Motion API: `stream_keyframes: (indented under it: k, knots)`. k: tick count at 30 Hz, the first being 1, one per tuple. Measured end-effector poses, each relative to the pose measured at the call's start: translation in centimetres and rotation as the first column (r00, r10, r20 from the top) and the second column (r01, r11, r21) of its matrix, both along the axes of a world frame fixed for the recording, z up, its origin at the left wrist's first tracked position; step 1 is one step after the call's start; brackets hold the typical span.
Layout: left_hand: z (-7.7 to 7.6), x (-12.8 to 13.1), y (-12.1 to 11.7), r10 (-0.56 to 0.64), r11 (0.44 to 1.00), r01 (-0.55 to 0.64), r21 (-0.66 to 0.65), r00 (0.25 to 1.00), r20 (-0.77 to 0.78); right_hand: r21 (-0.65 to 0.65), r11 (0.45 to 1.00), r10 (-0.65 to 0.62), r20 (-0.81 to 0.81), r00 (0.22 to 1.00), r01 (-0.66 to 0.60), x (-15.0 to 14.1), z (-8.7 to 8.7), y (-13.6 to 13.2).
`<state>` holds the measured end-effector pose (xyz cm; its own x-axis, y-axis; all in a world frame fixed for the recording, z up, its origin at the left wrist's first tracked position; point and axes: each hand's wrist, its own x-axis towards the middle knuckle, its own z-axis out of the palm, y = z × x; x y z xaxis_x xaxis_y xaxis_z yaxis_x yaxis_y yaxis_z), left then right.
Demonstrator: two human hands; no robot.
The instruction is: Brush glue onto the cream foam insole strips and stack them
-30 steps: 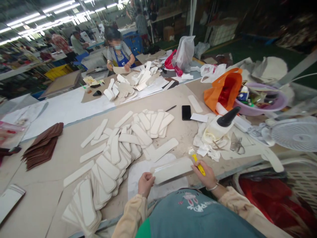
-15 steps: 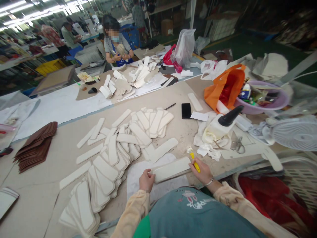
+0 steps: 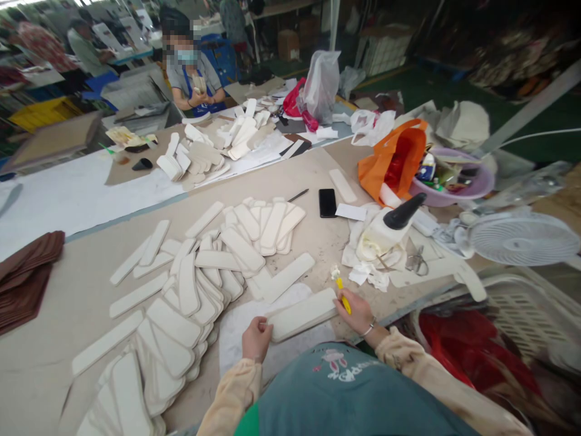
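Left hand (image 3: 257, 339) pinches in, thumb against fingers, clamped on the left end of a pale panel (image 3: 302, 313); its forearm angles up and right in a cream sleeve (image 3: 236, 390). Right hand (image 3: 357, 312) reaches in from the other side, fingers closed round a yellow-handled tool (image 3: 345, 297) and meeting the panel's right end, the tool's whitened tip pointing away from the body. That panel sits slightly aslant over a white sheet (image 3: 290, 357), close by the near edge of the table (image 3: 39, 369). Just left, a sprawling pile of pale strips (image 3: 181, 315) runs down towards that near edge. Farther in, a black phone (image 3: 327, 203); towards the right edge, a white container (image 3: 374, 242) with a black top.
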<state>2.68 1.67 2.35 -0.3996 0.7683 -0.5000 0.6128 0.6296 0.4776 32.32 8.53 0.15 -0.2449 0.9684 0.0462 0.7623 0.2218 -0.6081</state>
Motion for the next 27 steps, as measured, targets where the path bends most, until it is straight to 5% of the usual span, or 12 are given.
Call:
stream_keyframes:
  k: [13, 27]
  knots:
    - [-0.4, -0.7, 0.1, -0.024, 1.0, 0.023, -0.01, 0.999, -0.025, 0.013, 1.0, -0.016, 0.058, 0.998, 0.015, 0.1, 0.2, -0.5]
    - [0.4, -0.4, 0.7, 0.011, 1.0, -0.011, 0.013, 1.0, 0.026, -0.005, 0.991, -0.137, -0.063, 0.989, 0.137, 0.3, -0.8, -0.6]
